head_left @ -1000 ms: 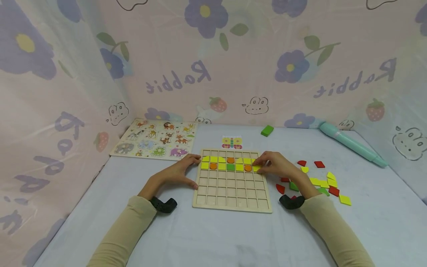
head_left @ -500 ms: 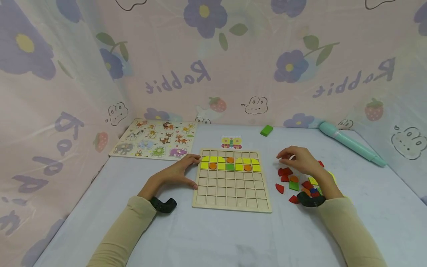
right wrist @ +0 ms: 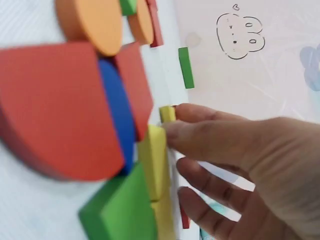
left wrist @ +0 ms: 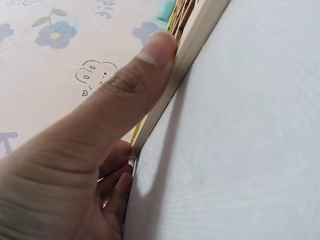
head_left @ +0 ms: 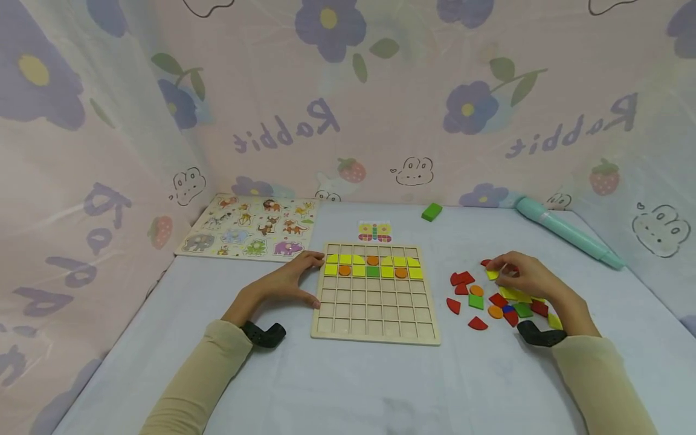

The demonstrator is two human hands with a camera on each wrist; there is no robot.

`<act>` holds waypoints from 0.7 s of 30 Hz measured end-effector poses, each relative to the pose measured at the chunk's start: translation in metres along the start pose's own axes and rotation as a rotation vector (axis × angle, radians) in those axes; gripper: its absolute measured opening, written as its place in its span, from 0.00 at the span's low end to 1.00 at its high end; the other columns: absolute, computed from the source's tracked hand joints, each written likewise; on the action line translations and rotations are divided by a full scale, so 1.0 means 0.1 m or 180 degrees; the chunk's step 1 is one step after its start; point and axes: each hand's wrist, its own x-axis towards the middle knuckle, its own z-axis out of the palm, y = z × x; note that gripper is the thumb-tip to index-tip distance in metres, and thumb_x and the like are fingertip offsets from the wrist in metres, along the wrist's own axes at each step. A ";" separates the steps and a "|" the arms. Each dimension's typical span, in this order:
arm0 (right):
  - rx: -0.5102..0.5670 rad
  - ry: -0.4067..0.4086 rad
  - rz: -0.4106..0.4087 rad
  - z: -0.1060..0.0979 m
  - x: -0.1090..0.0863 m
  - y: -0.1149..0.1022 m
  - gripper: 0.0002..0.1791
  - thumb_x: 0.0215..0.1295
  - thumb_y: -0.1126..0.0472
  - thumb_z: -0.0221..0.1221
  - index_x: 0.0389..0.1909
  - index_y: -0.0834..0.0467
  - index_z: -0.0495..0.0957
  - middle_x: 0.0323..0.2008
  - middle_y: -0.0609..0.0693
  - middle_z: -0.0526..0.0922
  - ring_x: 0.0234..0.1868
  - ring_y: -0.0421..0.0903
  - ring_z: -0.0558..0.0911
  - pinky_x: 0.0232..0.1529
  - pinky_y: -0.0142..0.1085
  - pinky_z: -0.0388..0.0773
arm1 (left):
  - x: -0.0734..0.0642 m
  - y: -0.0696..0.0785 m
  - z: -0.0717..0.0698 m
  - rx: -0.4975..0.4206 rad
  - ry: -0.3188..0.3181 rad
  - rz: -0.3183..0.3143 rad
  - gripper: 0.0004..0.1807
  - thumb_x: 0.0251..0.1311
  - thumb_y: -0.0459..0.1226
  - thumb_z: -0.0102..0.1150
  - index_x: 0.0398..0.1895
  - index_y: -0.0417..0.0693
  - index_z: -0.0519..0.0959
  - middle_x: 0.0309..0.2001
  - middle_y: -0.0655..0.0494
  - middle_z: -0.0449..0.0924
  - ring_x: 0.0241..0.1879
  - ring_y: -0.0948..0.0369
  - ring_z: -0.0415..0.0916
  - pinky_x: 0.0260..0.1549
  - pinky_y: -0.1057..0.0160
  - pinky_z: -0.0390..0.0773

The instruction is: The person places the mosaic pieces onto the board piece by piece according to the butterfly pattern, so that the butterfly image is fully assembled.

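Observation:
A wooden grid board [head_left: 375, 311] lies on the table with two rows of yellow, orange and green tiles in its upper cells. My left hand [head_left: 284, 281] rests against its left edge, thumb and fingers spread apart; the left wrist view shows the thumb [left wrist: 160, 50] on the board's rim. At the loose pile on the right, my right hand [head_left: 524, 277] pinches a small yellow tile [head_left: 492, 274] between thumb and forefinger. That yellow tile [right wrist: 167, 114] is partly hidden by the fingertips in the right wrist view, and its full shape does not show.
Loose red tiles [head_left: 477, 324], green tiles [head_left: 475, 301], orange discs [head_left: 495, 312] and yellow tiles [head_left: 513, 294] lie right of the board. Behind it are a butterfly pattern card [head_left: 374, 231], a green block [head_left: 432, 212], an animal puzzle [head_left: 247, 229] and a teal pen-shaped object [head_left: 568, 232].
My right hand has left a yellow tile in the board's right-hand column, moved right to the loose pile and closed on another yellow tile. The left hand stays at the board's edge.

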 end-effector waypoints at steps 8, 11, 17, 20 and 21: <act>-0.0181 0.0100 0.0168 0.06 0.06 0.01 0.20 0.57 0.53 0.65 0.44 0.62 0.75 0.31 0.50 0.74 0.35 0.48 0.71 0.32 0.29 0.72 | 0.00 0.00 0.00 -0.0057 -0.0011 -0.0009 0.50 0.36 0.55 0.75 0.63 0.45 0.65 0.68 0.54 0.54 0.69 0.55 0.49 0.67 0.52 0.52; -0.0187 0.0115 0.0113 0.06 0.05 -0.02 0.22 0.56 0.55 0.66 0.47 0.62 0.75 0.35 0.53 0.76 0.36 0.49 0.71 0.32 0.30 0.72 | 0.01 -0.01 0.01 -0.0038 -0.0011 -0.0005 0.50 0.35 0.55 0.75 0.63 0.46 0.65 0.68 0.55 0.54 0.69 0.56 0.49 0.67 0.52 0.51; -0.0018 0.0027 -0.0196 0.06 0.05 -0.01 0.19 0.58 0.63 0.63 0.52 0.62 0.76 0.44 0.55 0.77 0.39 0.47 0.72 0.36 0.24 0.73 | 0.00 -0.01 0.00 -0.0051 -0.0012 0.0000 0.50 0.35 0.54 0.75 0.63 0.45 0.65 0.68 0.55 0.54 0.69 0.56 0.49 0.67 0.52 0.51; -0.0048 0.0004 -0.0205 0.08 0.07 -0.01 0.18 0.59 0.63 0.62 0.51 0.62 0.77 0.42 0.54 0.77 0.39 0.47 0.72 0.36 0.24 0.73 | 0.00 -0.01 0.00 -0.0056 -0.0015 -0.0002 0.50 0.35 0.54 0.75 0.63 0.45 0.65 0.68 0.55 0.54 0.69 0.55 0.49 0.67 0.52 0.51; -0.0075 0.0010 -0.0182 0.08 0.07 -0.01 0.18 0.59 0.63 0.63 0.50 0.62 0.77 0.41 0.53 0.78 0.39 0.47 0.72 0.37 0.24 0.73 | 0.00 -0.01 0.00 -0.0054 -0.0017 -0.0002 0.50 0.35 0.55 0.75 0.63 0.45 0.65 0.68 0.55 0.54 0.69 0.56 0.49 0.67 0.52 0.51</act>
